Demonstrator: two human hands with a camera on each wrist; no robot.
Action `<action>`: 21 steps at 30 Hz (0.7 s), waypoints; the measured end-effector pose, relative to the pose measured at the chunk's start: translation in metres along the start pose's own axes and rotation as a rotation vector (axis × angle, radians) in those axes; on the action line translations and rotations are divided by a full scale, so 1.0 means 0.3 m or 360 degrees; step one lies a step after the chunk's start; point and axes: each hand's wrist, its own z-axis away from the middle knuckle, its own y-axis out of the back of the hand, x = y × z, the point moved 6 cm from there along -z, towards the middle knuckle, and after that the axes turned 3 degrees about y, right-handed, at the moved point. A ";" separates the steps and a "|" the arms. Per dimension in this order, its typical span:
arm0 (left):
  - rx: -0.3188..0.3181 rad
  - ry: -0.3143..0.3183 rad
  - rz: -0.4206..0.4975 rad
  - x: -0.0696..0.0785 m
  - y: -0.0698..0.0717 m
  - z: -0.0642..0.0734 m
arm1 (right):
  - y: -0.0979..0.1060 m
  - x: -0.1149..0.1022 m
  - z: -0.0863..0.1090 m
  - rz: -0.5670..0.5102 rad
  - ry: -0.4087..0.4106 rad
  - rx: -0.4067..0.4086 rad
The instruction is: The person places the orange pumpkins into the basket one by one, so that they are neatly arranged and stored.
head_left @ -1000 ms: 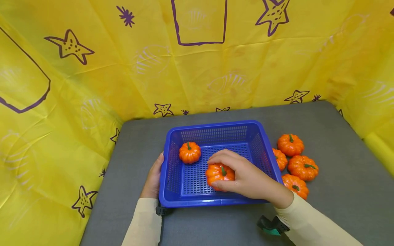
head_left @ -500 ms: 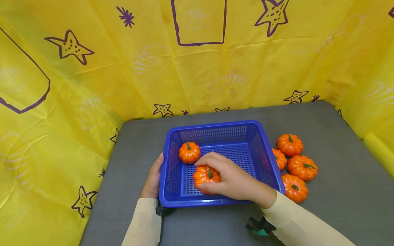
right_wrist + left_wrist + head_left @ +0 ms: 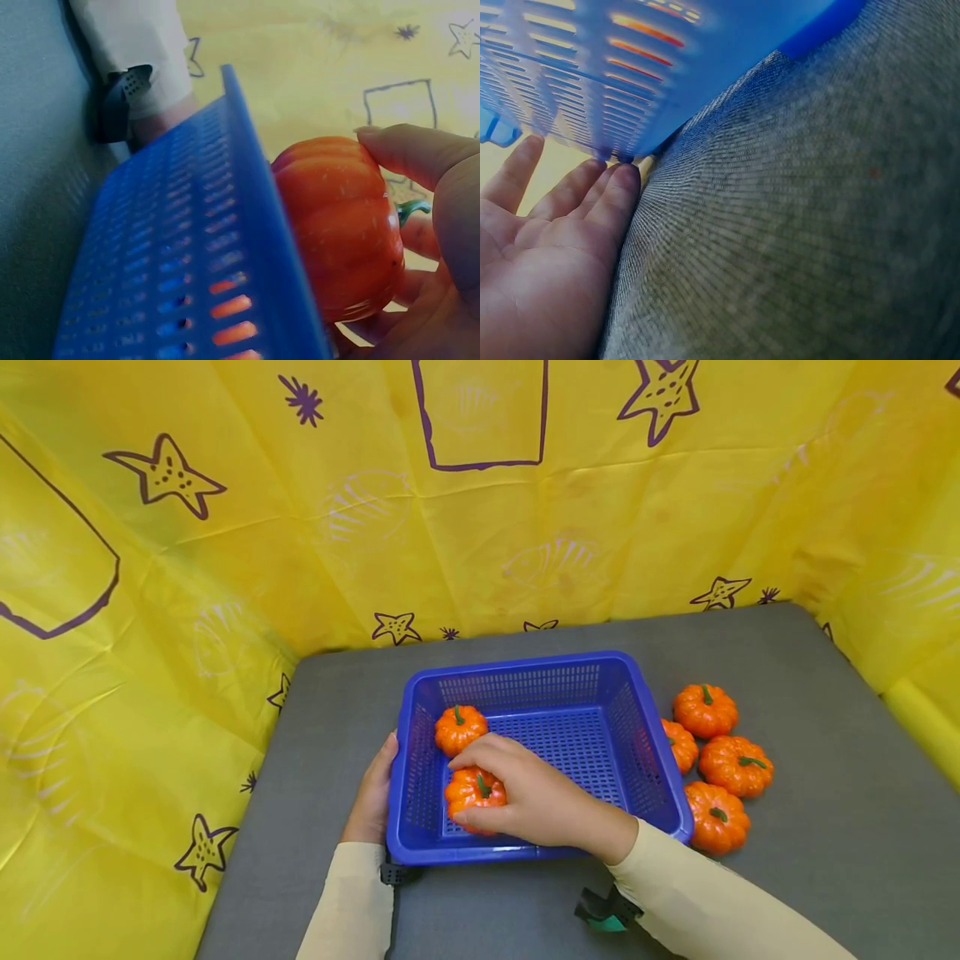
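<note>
My right hand grips a small orange pumpkin with a green stem, thumb on the near side and fingers over the far side. The pumpkin is in the left front part of a blue plastic basket; in the right wrist view this pumpkin shows beyond the basket's slotted wall. A second pumpkin sits in the basket just behind it. Along the basket's left outer wall lies my left hand. Seen from the left wrist, the left hand's fingers are fairly straight, tips against the slotted wall.
Several more orange pumpkins are clustered on the grey cloth-covered table, close to the basket's right side. Yellow patterned cloth hangs behind the table and at both sides.
My right hand has moved left inside the basket with the pumpkin, bringing it in front of the other pumpkin. The left hand and the basket stay in place.
</note>
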 end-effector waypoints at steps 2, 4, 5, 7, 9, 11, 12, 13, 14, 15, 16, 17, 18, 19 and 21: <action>0.0013 0.0015 -0.0005 -0.001 0.000 0.000 | -0.010 -0.002 -0.006 0.0021 -0.0006 -0.0002; 0.0034 0.0030 -0.0018 -0.002 0.001 0.000 | -0.019 -0.002 -0.012 0.0048 -0.0014 0.0004; 0.0037 0.0033 -0.0026 -0.002 0.000 0.000 | -0.025 -0.001 -0.015 0.0068 -0.0021 0.0005; 0.0048 0.0031 -0.0041 0.000 0.000 0.000 | -0.038 0.004 -0.023 0.0099 -0.0033 0.0003; 0.0054 0.0017 -0.0046 0.001 0.000 -0.001 | -0.052 0.008 -0.032 0.0140 -0.0043 -0.0010; 0.0047 0.0004 -0.0044 0.002 -0.001 -0.003 | -0.065 0.014 -0.040 0.0176 -0.0060 -0.0021; 0.0041 0.0001 -0.0041 0.001 -0.002 -0.005 | -0.069 0.017 -0.043 0.0189 -0.0064 -0.0017; 0.0029 -0.0002 -0.0034 0.000 -0.003 -0.007 | -0.073 0.021 -0.047 0.0200 -0.0071 -0.0012; 0.0019 -0.0004 -0.0031 -0.001 -0.004 -0.008 | -0.076 0.024 -0.051 0.0207 -0.0083 -0.0005; 0.0011 -0.0007 -0.0032 -0.002 -0.005 -0.010 | -0.080 0.030 -0.054 0.0212 -0.0098 0.0001; 0.0006 -0.0007 -0.0030 -0.003 -0.004 -0.011 | -0.084 0.036 -0.057 0.0215 -0.0114 0.0003; 0.0013 -0.0003 -0.0031 -0.005 -0.002 -0.012 | -0.090 0.042 -0.060 0.0219 -0.0131 0.0000; 0.0023 -0.0004 -0.0032 -0.007 0.002 -0.013 | -0.096 0.048 -0.062 0.0227 -0.0150 -0.0010; 0.0046 0.0001 -0.0040 -0.008 0.008 -0.012 | -0.103 0.054 -0.064 0.0237 -0.0172 -0.0030; 0.0077 0.0014 -0.0053 -0.009 0.016 -0.009 | -0.119 0.067 -0.066 0.0270 -0.0198 -0.0068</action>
